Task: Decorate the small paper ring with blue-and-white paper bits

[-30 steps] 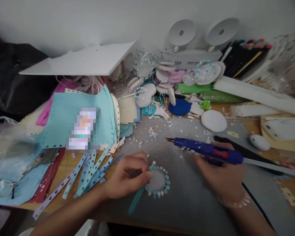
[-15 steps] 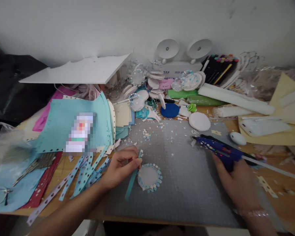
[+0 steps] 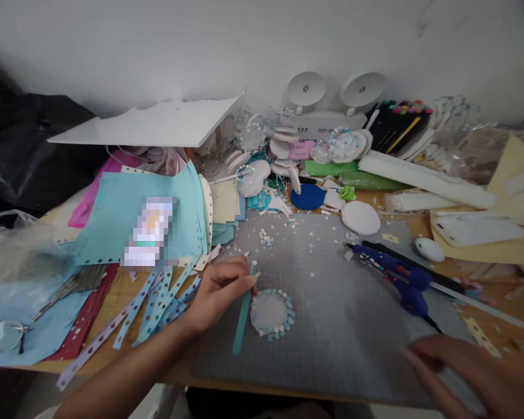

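Observation:
My left hand (image 3: 225,288) is closed in a pinch over the upper part of a narrow teal strip (image 3: 242,329), with small pale stars by its tip. Just right of the strip lies a round whitish disc (image 3: 269,314) edged with tiny blue and white stars. My right hand (image 3: 458,372) is at the lower right, blurred, with curled fingers; a pale patch shows between them, and I cannot make out what it is. Beyond it a blue glue gun (image 3: 397,276), with a long white glue stick (image 3: 484,305) in its back, lies on the grey mat (image 3: 327,349).
Punched paper strips (image 3: 131,314) and teal sheets (image 3: 113,203) with a blurred-out phone (image 3: 151,230) lie left. Tiny stars (image 3: 266,237) are scattered on the mat. White discs (image 3: 360,217), a blue oval (image 3: 308,197) and a two-headed lamp (image 3: 327,119) stand behind.
My right hand has let go of the glue gun and moved down toward the near right corner. My left hand stays at the strip; the view has shifted slightly.

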### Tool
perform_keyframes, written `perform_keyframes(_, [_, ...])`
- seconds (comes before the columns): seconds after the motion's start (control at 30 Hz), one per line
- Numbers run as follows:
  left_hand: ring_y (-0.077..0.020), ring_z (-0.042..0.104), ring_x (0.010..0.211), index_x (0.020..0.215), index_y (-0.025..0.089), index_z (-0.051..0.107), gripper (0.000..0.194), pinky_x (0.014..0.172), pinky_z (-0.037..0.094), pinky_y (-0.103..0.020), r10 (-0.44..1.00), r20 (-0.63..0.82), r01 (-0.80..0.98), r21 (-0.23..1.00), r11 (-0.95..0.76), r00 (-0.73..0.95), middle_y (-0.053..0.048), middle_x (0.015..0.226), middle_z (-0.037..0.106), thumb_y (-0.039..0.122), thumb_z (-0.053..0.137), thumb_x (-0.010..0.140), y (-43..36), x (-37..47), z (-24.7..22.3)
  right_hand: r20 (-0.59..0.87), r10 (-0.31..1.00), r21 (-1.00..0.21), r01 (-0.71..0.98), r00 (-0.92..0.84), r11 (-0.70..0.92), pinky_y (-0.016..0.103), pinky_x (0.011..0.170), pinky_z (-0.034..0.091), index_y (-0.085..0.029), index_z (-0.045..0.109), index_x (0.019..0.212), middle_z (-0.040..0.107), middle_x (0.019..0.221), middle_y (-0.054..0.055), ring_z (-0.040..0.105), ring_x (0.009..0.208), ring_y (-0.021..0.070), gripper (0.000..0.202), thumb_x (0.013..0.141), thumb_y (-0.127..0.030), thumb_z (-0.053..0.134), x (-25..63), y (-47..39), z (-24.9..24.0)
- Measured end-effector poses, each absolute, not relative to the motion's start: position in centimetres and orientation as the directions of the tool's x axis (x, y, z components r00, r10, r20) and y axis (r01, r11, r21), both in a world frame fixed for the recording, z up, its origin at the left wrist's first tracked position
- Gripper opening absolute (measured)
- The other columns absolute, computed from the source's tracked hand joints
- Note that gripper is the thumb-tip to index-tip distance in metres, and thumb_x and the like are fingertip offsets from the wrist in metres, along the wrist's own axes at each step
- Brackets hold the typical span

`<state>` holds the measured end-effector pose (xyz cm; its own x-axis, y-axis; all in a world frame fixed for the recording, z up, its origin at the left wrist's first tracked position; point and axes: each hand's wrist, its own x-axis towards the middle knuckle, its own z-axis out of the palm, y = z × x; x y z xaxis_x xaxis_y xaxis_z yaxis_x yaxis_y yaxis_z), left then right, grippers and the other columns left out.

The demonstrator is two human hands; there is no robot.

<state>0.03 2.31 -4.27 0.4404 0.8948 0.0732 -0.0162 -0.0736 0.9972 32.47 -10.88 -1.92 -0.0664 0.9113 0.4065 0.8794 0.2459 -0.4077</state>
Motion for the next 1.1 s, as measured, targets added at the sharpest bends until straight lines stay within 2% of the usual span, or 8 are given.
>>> perform_keyframes(0.2, [-0.0142,0.051,0.066,0.067,0.018,0.075,0.028,0.066,0.039,-0.028,0.906,0.05,-0.047,0.998,-0.033,0.419,-0.002,0.063,0.054,0.033,0.064,0.087,2.2,0.1,-4.1,0.486,0.747,-0.316,0.705,-0.454,0.634,0.032,0.066,0.056,-0.018,0.065,0.098,0.073,0.088,0.006,0.067,0.075,0.0182,0.018,0.091,-0.013,0.049,23.5,-5.7,1.0])
perform_keyframes(0.37, [-0.0144,0.049,0.064,0.058,0.016,0.07,0.03,0.063,0.039,-0.028,0.919,-0.037,-0.096,0.992,0.081,0.392,-0.001,0.062,0.054,0.032,0.066,0.083,2.3,0.2,-4.4,0.559,0.566,-0.157,0.593,-0.606,0.79,0.037,0.081,0.054,-0.01,0.066,0.11,0.072,0.102,0.009,0.065,0.093,0.0222,0.023,0.092,-0.011,0.051,19.9,-1.8,0.0])
perform_keyframes(0.57, [-0.0117,0.04,0.06,0.047,0.015,0.051,0.045,0.058,0.038,-0.026,0.917,-0.088,-0.11,0.984,0.141,0.388,0.001,0.059,0.043,0.04,0.066,0.081,2.5,0.4,-4.2,0.628,0.391,0.029,0.523,-0.673,0.852,0.035,0.082,0.054,-0.016,0.071,0.091,0.073,0.098,0.007,0.065,0.09,0.0204,0.022,0.092,-0.012,0.05,18.3,0.0,-0.6])
perform_keyframes(0.7, [-0.0108,0.04,0.058,0.049,0.014,0.056,0.046,0.057,0.036,-0.026,0.906,-0.078,-0.071,0.991,0.117,0.415,0.001,0.058,0.042,0.04,0.062,0.087,2.3,0.5,-4.2,0.684,0.337,0.036,0.491,-0.647,0.87,0.034,0.083,0.054,-0.016,0.068,0.084,0.075,0.096,0.008,0.064,0.089,0.019,0.025,0.092,-0.009,0.045,19.4,0.2,-0.8])
perform_keyframes(0.8, [-0.013,0.049,0.064,0.069,0.015,0.072,0.036,0.064,0.04,-0.027,0.897,-0.042,0.04,0.999,0.028,0.439,-0.001,0.065,0.055,0.034,0.054,0.093,2.3,0.3,-4.1,0.717,0.43,-0.088,0.54,-0.549,0.837,0.034,0.079,0.056,-0.016,0.065,0.094,0.075,0.091,0.008,0.066,0.086,0.0189,0.019,0.09,-0.008,0.049,21.1,0.3,-1.1])
perform_keyframes(0.9, [-0.0185,0.058,0.082,0.097,0.018,0.074,0.025,0.077,0.045,-0.031,0.822,0.121,0.124,0.966,-0.226,0.556,-0.007,0.085,0.066,0.034,0.056,0.091,2.5,0.0,-3.6,0.711,0.66,-0.393,0.641,-0.243,0.659,0.036,0.071,0.056,-0.023,0.063,0.096,0.073,0.087,0.004,0.068,0.078,0.0198,0.017,0.084,-0.01,0.061,22.7,0.0,-1.8])
perform_keyframes(1.0, [-0.0262,0.058,0.101,0.122,0.021,0.063,0.055,0.09,0.046,-0.039,0.676,0.2,0.172,0.881,-0.441,0.709,-0.011,0.111,0.064,0.045,0.074,0.074,2.8,0.1,-3.3,0.58,0.799,-0.717,0.564,0.157,0.41,0.037,0.068,0.056,-0.025,0.063,0.087,0.071,0.082,0.003,0.068,0.075,0.0213,0.015,0.082,-0.012,0.065,23.4,-0.6,-3.1])
perform_keyframes(1.1, [-0.0307,0.055,0.11,0.128,0.021,0.056,0.078,0.099,0.042,-0.045,0.606,0.149,0.255,0.811,-0.527,0.781,-0.013,0.123,0.06,0.05,0.082,0.061,2.9,0.4,-3.5,0.371,0.871,-0.908,0.321,0.322,0.268,0.036,0.062,0.057,-0.025,0.063,0.085,0.071,0.079,0.004,0.068,0.069,0.0207,0.009,0.083,-0.017,0.066,23.4,-0.9,-4.4])
